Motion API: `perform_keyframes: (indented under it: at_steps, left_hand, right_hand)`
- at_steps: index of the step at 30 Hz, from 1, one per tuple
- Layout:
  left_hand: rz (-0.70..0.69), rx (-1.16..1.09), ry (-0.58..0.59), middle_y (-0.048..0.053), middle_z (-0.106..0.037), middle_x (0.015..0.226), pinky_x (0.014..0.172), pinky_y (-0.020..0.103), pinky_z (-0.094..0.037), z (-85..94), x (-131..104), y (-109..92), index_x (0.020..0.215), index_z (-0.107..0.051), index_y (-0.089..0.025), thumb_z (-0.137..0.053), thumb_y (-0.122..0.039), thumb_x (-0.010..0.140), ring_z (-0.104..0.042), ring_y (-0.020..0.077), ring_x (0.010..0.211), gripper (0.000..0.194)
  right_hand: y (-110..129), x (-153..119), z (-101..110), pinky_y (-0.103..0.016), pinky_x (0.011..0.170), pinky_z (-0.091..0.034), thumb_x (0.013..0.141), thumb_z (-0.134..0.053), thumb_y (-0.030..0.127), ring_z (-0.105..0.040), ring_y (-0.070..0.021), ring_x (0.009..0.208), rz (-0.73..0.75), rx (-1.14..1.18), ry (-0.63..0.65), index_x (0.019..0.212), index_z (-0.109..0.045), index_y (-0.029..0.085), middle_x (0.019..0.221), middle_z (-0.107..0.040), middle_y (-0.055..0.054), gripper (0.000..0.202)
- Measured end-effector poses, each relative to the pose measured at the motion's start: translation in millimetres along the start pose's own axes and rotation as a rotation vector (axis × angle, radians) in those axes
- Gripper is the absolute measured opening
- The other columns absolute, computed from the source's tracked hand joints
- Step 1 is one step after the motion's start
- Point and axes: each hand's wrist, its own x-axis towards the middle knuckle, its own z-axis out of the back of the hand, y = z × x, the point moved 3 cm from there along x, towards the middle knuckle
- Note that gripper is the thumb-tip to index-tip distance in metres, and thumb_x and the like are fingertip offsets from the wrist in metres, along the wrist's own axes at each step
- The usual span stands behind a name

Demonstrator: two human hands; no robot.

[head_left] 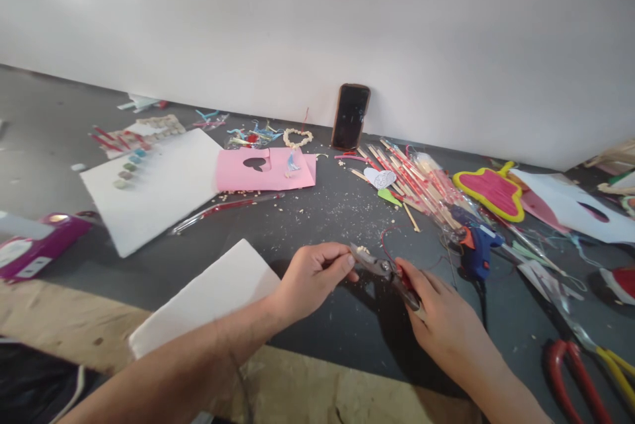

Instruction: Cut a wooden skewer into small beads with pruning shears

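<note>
At the front of the dark table, my right hand point(444, 318) is wrapped round the handles of a pair of metal pliers point(384, 266), one of them red. The jaws point left, toward my left hand point(315, 278). Thumb and fingers of that left hand are pinched together right at the jaw tips; what lies between them is too small to make out. A small pale bit point(364, 251) shows at the jaws. Pale crumbs are scattered over the tabletop just beyond both hands.
A white board point(213, 295) lies under my left forearm. Beyond are a pink cut-out card point(233, 169), a leaning phone point(351, 116) and bundled wooden sticks point(401, 172). At right lie a blue glue gun point(477, 252) and large scissors point(578, 338) with red and yellow handles.
</note>
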Motion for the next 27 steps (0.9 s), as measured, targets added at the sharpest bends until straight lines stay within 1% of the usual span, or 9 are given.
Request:
perform_keyframes:
  at_steps: [4,9,11,13,16,18,23,27]
  left_hand:
    - [0.0,-0.01,0.009,-0.001,-0.059,0.063,0.05,0.019,-0.031,-0.3,1.5,0.9,0.069,-0.061,-0.015,-0.043,-0.029,0.086,-0.038,0.0062,0.05,0.028]
    - [-0.03,0.057,-0.008,-0.004,-0.049,0.054,0.048,0.019,-0.027,1.1,0.2,-0.6,0.063,-0.06,-0.015,-0.044,-0.029,0.085,-0.035,0.0066,0.049,0.031]
    - [-0.049,0.076,-0.012,-0.003,-0.049,0.054,0.05,0.019,-0.029,1.4,-0.9,-2.0,0.061,-0.059,-0.015,-0.044,-0.027,0.085,-0.037,0.0069,0.05,0.031]
    - [-0.062,0.086,-0.013,-0.003,-0.05,0.055,0.051,0.019,-0.03,1.6,-1.8,-3.4,0.06,-0.058,-0.016,-0.043,-0.027,0.085,-0.039,0.0073,0.052,0.031]
    - [-0.062,0.096,-0.007,-0.003,-0.049,0.056,0.052,0.019,-0.031,2.4,-3.0,-5.3,0.059,-0.056,-0.016,-0.042,-0.027,0.085,-0.04,0.0077,0.053,0.032]
    - [-0.06,0.105,-0.001,-0.003,-0.049,0.056,0.053,0.02,-0.031,3.4,-3.7,-6.7,0.059,-0.056,-0.016,-0.041,-0.027,0.085,-0.04,0.0081,0.053,0.032]
    - [-0.047,0.112,0.015,-0.002,-0.051,0.057,0.052,0.02,-0.032,4.8,-4.0,-7.6,0.06,-0.056,-0.016,-0.04,-0.029,0.085,-0.042,0.0085,0.053,0.033]
    - [-0.041,0.094,-0.011,-0.001,-0.057,0.06,0.051,0.019,-0.033,3.8,-2.5,-4.5,0.063,-0.058,-0.016,-0.042,-0.03,0.085,-0.043,0.0085,0.053,0.03]
  right_hand:
    - [-0.7,0.2,0.6,-0.038,0.079,-0.05,0.076,-0.041,0.012,-0.06,-0.0239,0.092,-0.007,-0.032,-0.002,0.127,-0.04,0.016,0.105,-0.061,-0.011,0.052]
    - [0.0,1.2,-1.0,-0.036,0.079,-0.05,0.071,-0.039,0.007,-0.06,-0.0229,0.093,0.0,-0.015,-0.023,0.128,-0.04,0.015,0.105,-0.061,-0.012,0.057]
    - [0.2,1.6,-1.4,-0.036,0.078,-0.051,0.071,-0.039,0.006,-0.06,-0.023,0.092,0.005,-0.011,-0.032,0.128,-0.041,0.015,0.105,-0.062,-0.011,0.058]
    - [0.7,1.6,-1.3,-0.036,0.076,-0.051,0.074,-0.041,0.01,-0.062,-0.0229,0.09,0.008,0.007,-0.032,0.127,-0.042,0.015,0.102,-0.063,-0.011,0.054]
    - [2.2,0.8,-0.8,-0.034,0.072,-0.053,0.081,-0.043,0.022,-0.063,-0.0227,0.086,-0.004,0.028,-0.039,0.125,-0.045,0.016,0.097,-0.065,-0.01,0.045]
    - [3.6,-0.4,-0.6,-0.034,0.07,-0.053,0.082,-0.043,0.026,-0.064,-0.0226,0.085,-0.017,0.024,-0.042,0.123,-0.047,0.016,0.097,-0.065,-0.01,0.042]
    - [6.6,-3.7,0.6,-0.034,0.071,-0.052,0.08,-0.041,0.017,-0.064,-0.0226,0.086,-0.015,-0.049,-0.018,0.122,-0.046,0.016,0.103,-0.064,-0.012,0.042]
    - [6.3,-1.8,4.2,-0.034,0.071,-0.051,0.072,-0.042,0.01,-0.063,-0.0229,0.084,-0.012,-0.104,-0.024,0.122,-0.045,0.016,0.099,-0.064,-0.011,0.051]
